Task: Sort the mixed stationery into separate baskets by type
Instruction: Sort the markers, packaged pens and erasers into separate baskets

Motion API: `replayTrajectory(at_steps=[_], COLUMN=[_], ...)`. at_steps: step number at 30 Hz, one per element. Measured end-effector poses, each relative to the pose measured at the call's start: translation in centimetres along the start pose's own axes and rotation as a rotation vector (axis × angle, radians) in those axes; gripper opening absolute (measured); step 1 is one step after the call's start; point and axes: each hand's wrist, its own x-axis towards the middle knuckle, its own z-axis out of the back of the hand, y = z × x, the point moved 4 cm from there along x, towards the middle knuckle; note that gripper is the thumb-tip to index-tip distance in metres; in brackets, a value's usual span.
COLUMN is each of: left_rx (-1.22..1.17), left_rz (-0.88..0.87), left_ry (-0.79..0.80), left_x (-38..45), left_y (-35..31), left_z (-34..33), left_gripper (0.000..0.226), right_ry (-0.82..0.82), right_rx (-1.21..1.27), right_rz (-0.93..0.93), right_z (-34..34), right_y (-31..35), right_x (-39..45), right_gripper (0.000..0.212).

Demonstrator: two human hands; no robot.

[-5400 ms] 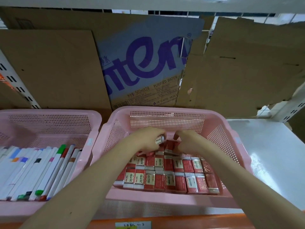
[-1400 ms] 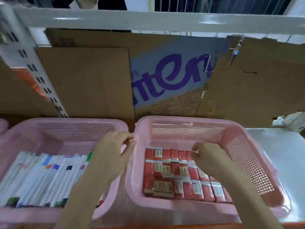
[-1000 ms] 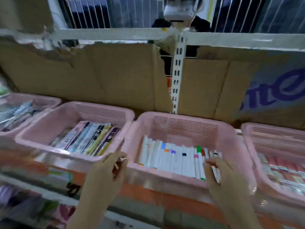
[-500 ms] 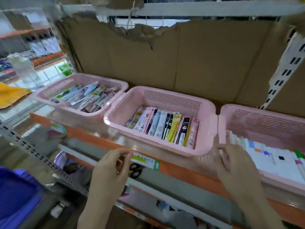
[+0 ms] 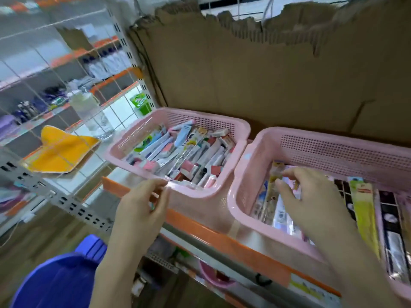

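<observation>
1. Left hand (image 5: 139,210), toward 7 o'clock: bare, with no glove, ring or watch.
2. Right hand (image 5: 311,198), toward 4 o'clock: bare.
3. Both forearms are uncovered, no sleeve showing.

Pink baskets: two, left basket (image 5: 178,192) and right basket (image 5: 249,174). Hands: two, left hand (image 5: 139,213), right hand (image 5: 311,196).
</observation>
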Motion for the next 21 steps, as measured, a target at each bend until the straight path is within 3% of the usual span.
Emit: replayTrajectory(at_steps=[5,11,16,21], left_rx=[-0.015,-0.080,0.106,0.073], left_rz=[0.056,0.090,0.043,-0.083], left_ry=[0.003,0.061,0.305,0.482], left_x=[2.4,8.5,14.9,20.0], left_y=[4.1,8.1,11.3,12.1], left_z=[0.3,-0.5,-2.5,-4.9], left_gripper=[0.011,0.010,0.034,0.043], right_ry=[0.082,0.051,0.109,0.094], right_rx=[-0.011,-0.031,-0.073,-0.137], right_rz=[0.042,0.047,-0.074,-0.278], right_z=[-3.8,-6.9,-10.3,-12.8], right_y=[4.2,8.9,11.7,13.5], right_x=[2.8,5.5,7.3,7.9], right_gripper=[0.023,0.022,0.032,0.037])
